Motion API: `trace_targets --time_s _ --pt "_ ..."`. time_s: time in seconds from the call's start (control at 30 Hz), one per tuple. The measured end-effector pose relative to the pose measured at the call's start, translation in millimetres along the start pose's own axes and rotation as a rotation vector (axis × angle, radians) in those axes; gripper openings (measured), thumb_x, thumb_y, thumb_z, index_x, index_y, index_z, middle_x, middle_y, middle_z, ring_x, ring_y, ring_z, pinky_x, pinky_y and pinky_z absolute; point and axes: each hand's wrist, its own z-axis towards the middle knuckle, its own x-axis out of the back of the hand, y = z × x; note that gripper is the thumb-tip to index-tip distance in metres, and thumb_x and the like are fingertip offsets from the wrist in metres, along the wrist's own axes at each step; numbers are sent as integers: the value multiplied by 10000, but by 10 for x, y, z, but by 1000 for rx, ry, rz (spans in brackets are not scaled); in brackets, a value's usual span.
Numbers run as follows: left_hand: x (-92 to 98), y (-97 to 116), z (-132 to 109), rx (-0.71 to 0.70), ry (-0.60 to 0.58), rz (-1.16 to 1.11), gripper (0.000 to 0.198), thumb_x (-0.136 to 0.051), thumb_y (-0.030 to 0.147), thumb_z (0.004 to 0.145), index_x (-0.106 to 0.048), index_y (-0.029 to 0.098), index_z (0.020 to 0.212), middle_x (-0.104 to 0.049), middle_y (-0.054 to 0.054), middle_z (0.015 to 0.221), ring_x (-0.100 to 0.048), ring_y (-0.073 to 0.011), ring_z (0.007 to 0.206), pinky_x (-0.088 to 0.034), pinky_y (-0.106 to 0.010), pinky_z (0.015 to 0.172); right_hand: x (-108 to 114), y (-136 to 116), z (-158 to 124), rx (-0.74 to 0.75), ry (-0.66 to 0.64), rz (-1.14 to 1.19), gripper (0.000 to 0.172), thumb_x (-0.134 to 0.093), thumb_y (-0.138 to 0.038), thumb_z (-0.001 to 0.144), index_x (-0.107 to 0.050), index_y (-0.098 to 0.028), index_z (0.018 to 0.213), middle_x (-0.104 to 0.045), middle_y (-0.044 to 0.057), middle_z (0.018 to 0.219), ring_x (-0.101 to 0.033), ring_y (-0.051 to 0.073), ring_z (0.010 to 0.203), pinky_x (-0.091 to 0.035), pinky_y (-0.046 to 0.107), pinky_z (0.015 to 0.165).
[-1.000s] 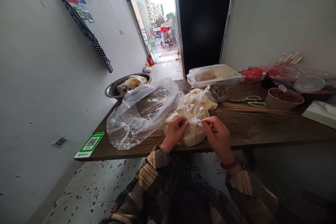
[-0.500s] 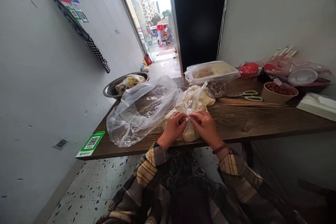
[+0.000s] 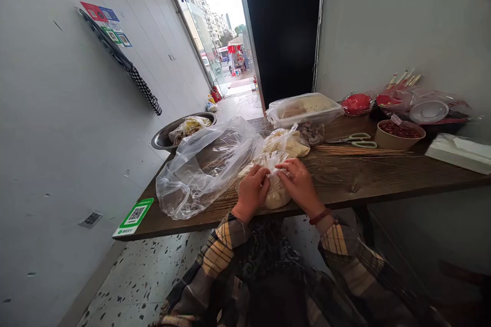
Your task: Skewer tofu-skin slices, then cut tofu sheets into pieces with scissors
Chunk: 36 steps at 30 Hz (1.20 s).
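Observation:
A clear plastic bag [image 3: 276, 196] with pale food in it rests near the front edge of the wooden table. My left hand [image 3: 253, 190] pinches the gathered top of this bag from the left. From the right, my right hand [image 3: 298, 184] grips the same gathered plastic, its thumb and fingers bent. The hands are a small gap apart, and the fingertips hide part of the bag's neck. Just behind stands a second knotted plastic bag [image 3: 289, 143] of pale yellowish food. To the left spreads a large, loose clear plastic bag [image 3: 207, 166].
At the back are a metal basin [image 3: 163, 140], a white plastic-covered tray [image 3: 303, 110] and a bag of greyish food [image 3: 312, 133]. On the right lie scissors [image 3: 362, 140], thin sticks [image 3: 356, 151], a paper bowl [image 3: 399, 135] and tissues [image 3: 460, 152]. A QR-code sign [image 3: 134, 217] marks the left corner.
The view has shifted slightly. My hands remain at the bag's neck, now a little further apart, with the plastic between them spread somewhat wider.

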Motion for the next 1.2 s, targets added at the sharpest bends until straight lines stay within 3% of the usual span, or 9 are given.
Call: trace_targets --time_s 0.1,0.23,0.33,0.47,0.6,0.8,0.93,1.03,1.2 --pt "48 4 -32 -61 19 -90 142 -445 188 891 -582 203 926 -574 -39 904 -559 -157 818 -430 -274 735 72 -24 87 90 -43 -63 352 -613 -255 863 -639 -236 1213 -602 101 1181 -550 258 1102 -446 438 953" --pt "40 24 -42 -39 24 -112 125 -463 203 889 -586 203 912 -566 -32 874 -551 -153 794 -431 -272 720 115 -32 134 132 -190 -108 131 -609 -272 877 -734 -237 895 -686 61 956 -588 239 950 -459 417 873" --pt "15 36 -25 -30 -2 -102 109 -483 171 862 -585 199 889 -553 -19 832 -534 -151 771 -415 -268 699 120 -58 96 96 -145 -72 162 -602 -252 875 -704 -215 754 -691 57 855 -584 235 893 -454 402 842" --pt "19 49 -1 -46 -17 -114 116 -478 167 864 -591 193 869 -545 -17 816 -526 -149 765 -401 -268 688 121 -58 28 -39 -61 153 220 -574 -266 884 -653 -199 690 -668 38 765 -605 205 789 -469 342 736" --pt "47 44 -15 -30 -12 -91 121 -497 229 881 -613 193 878 -564 -35 857 -539 -161 795 -413 -282 711 145 24 23 -90 -93 186 224 -567 -299 884 -657 -188 713 -663 41 778 -607 201 755 -465 330 692" --pt "62 77 -43 -48 49 -2 88 -522 197 851 -589 199 794 -577 -56 896 -535 -201 890 -415 -326 791 240 -117 -16 43 59 -158 152 -549 -254 899 -688 -204 934 -645 96 1008 -568 261 1000 -434 440 909" --pt "89 166 -72 -37 95 43 70 -524 186 845 -567 196 791 -584 -65 933 -519 -215 914 -401 -348 822 174 -245 -101 103 -77 -106 150 -519 -233 916 -654 -209 976 -644 87 966 -605 229 903 -496 392 831" --pt "111 216 -118 -9 62 55 111 -493 191 864 -532 198 761 -586 -62 868 -512 -218 875 -389 -355 795 64 -212 -142 72 -138 -113 153 -539 -221 895 -636 -209 1013 -649 85 954 -620 227 845 -520 392 783" --pt "138 262 -213 108 -15 -257 171 -444 230 899 -475 199 735 -519 -2 694 -469 -154 683 -361 -291 653 -34 -146 -157 27 -91 -76 123 -537 -192 865 -632 -206 943 -644 69 901 -625 212 810 -531 368 744"
